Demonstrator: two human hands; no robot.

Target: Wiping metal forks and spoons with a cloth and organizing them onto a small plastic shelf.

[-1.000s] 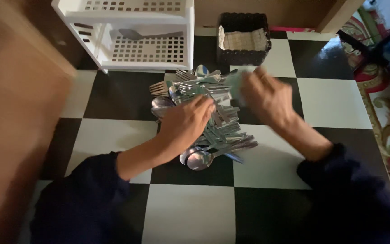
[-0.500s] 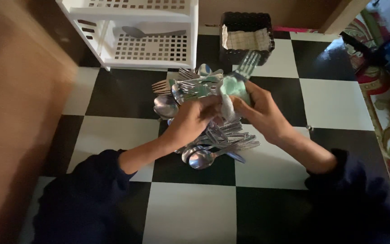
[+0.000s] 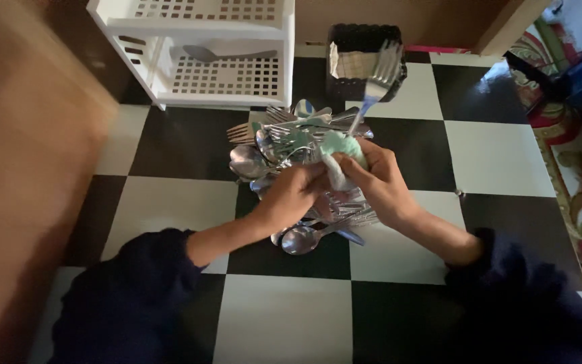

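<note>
From the head camera, looking down, we see both hands meeting over a heap of cutlery (image 3: 298, 168) on the black-and-white checkered floor (image 3: 500, 152). The right hand (image 3: 378, 178) is closed around a pale green cloth (image 3: 341, 152) wrapped about the lower part of a fork (image 3: 377, 77); the left hand (image 3: 294, 192) is curled shut, apparently pinching the fork's handle, though the grip itself is hidden behind the cloth. Half a second ago the fork's tines barely cleared the cloth; now the fork stands well up, tines over the dark basket, so we judge the cloth is being drawn down the shaft in a wiping stroke.

As for containers: the dark woven basket (image 3: 365, 37) beyond the heap has a light checked lining (we cannot tell whether anything lies inside). The white perforated rack (image 3: 217, 47) holds one large grey serving spoon (image 3: 227, 54) on its lower shelf.
</note>
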